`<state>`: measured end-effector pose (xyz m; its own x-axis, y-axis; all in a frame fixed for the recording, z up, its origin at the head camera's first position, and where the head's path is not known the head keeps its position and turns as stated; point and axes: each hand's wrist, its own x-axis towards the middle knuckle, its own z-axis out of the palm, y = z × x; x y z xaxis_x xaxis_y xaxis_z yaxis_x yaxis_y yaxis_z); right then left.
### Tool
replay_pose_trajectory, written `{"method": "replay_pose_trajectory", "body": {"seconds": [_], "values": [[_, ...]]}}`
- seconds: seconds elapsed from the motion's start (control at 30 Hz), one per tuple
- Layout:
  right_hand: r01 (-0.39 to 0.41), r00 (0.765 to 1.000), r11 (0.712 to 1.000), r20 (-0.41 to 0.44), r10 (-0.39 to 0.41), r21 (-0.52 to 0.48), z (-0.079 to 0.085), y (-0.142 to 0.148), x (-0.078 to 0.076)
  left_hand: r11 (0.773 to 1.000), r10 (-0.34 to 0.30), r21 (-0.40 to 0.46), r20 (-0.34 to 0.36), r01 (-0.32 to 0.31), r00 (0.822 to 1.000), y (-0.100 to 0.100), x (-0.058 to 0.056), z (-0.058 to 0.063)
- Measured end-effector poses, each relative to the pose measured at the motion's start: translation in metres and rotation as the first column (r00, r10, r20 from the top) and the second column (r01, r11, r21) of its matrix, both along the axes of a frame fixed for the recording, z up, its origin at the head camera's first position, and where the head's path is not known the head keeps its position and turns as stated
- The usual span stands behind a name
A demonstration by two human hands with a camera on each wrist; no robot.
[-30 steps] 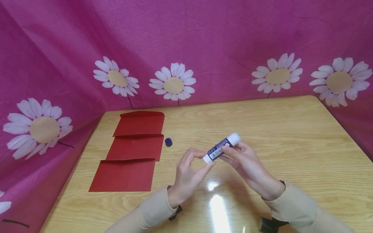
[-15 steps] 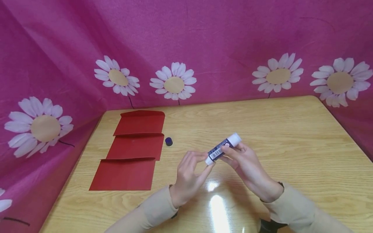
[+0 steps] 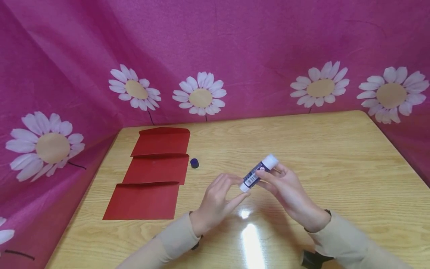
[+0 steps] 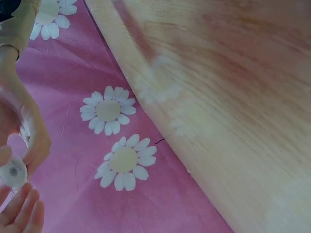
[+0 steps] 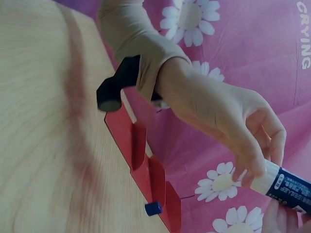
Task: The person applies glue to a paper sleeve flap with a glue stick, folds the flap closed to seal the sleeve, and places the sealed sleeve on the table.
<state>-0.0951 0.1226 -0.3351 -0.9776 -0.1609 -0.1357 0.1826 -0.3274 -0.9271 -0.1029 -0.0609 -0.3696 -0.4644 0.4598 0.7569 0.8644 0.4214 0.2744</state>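
– White-and-navy glue stick, held up above the wooden table, near side. Tilted: one end low to the left, the other high to the right.

– Who has it?

– Both hands. Left hand pinches the low white end between thumb and fingertips, palm clear of the stick. Right hand grips the body, thumb laid across the printed label, fingers curled in behind.

– Same from the wrists?

– Right wrist view agrees: left thumb and fingers meet on the white end, right fingertips under the label, cropped by the frame edge. Left wrist view catches a round white end between partly cropped hands.

– Anything lying about?

– Small dark blue cap, alone on the table beyond the left hand, just beside the right edge of the middle envelope. That one sits in a column on the left: near envelope in front, far envelope behind. All three red, flaps raised along their far edges.

– Surroundings?

– Magenta cloth printed with big white daisies, behind the table and along its left. Beige sleeves on both arms. Bright glare on the tabletop between the forearms.
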Motion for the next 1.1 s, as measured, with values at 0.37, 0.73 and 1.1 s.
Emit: {"method": "replay_pose_trajectory", "body": {"seconds": [0.37,0.73,1.1], "values": [[0.033,0.993,0.974,-0.120,-0.006,0.226,-0.015,0.016,-0.009,0.989,0.076,-0.144,0.232,-0.043,0.970,-0.034,0.000,-0.001],[0.081,0.987,0.808,-0.159,0.016,0.583,-0.007,0.033,-0.008,0.941,0.278,-0.291,0.365,-0.175,0.889,-0.081,-0.015,0.006],[0.139,0.944,0.730,-0.312,0.106,0.669,-0.013,0.049,-0.010,0.856,0.496,-0.430,0.528,-0.287,0.689,-0.143,-0.043,0.009]]}}
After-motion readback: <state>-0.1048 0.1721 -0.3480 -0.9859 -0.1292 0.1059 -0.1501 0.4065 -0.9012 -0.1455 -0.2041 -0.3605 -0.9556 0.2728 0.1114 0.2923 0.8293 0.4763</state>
